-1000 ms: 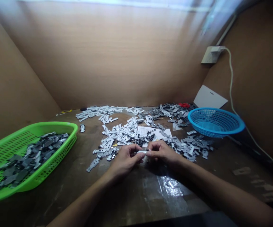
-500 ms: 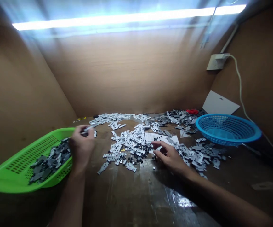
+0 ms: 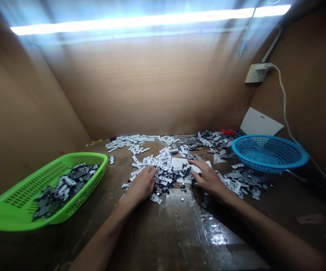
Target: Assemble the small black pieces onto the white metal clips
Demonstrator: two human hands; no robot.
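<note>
My left hand (image 3: 142, 185) reaches over the left side of a heap of flat silver-grey plastic pieces (image 3: 164, 160), its thumb and fingers apart. Nothing shows in it, though the fingertips are partly lost against the heap. Across from it, my right hand (image 3: 208, 180) is open, thumb and forefinger spread beside small black round parts (image 3: 184, 172) that lie on and around a white sheet of paper (image 3: 176, 162). A green plastic basket (image 3: 13, 195) at the left holds grey and dark assembled-looking pieces (image 3: 65, 188).
A blue round basket (image 3: 270, 167) stands at the right, with more grey pieces (image 3: 240, 182) in front of it. Darker pieces and a red item (image 3: 228, 132) lie at the back. A white card (image 3: 261, 122) leans near a cable (image 3: 285, 98) from a wall socket.
My left hand has gone from the green basket's rim right to the central heap; the light-coloured piece it held is no longer in sight. My right hand has shifted slightly right, still open.
</note>
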